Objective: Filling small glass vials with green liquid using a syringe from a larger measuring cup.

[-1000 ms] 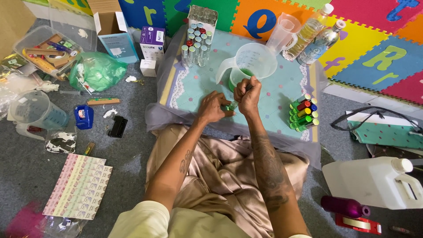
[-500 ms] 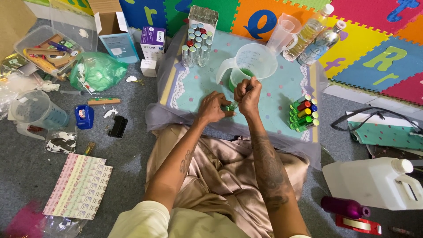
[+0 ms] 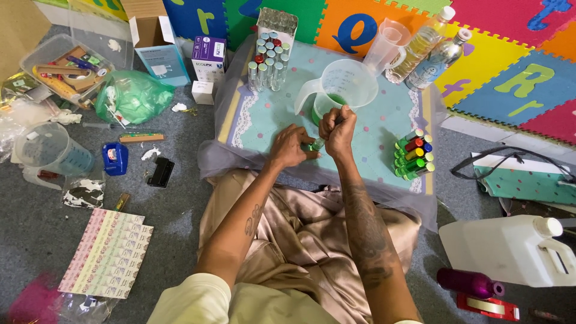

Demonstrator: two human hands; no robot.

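A small vial of green liquid (image 3: 314, 144) is pinched between the fingers of the left hand (image 3: 290, 147) on the low pastel table (image 3: 264, 114); most of it is hidden behind the fingers. The right hand (image 3: 338, 128) is closed over the vial's top, fingers pressed together around a thin object that cannot be made out. At 12 o'clock from the hands, a clear measuring jug (image 3: 342, 87) holding green liquid is seen, partly covered by the right hand. A cluster of capped vials (image 3: 270, 66) stands at 11 o'clock, coloured bottles (image 3: 413, 154) lie at 3 o'clock. A white jerrycan (image 3: 510, 249) at 4 o'clock is cut off by the edge.
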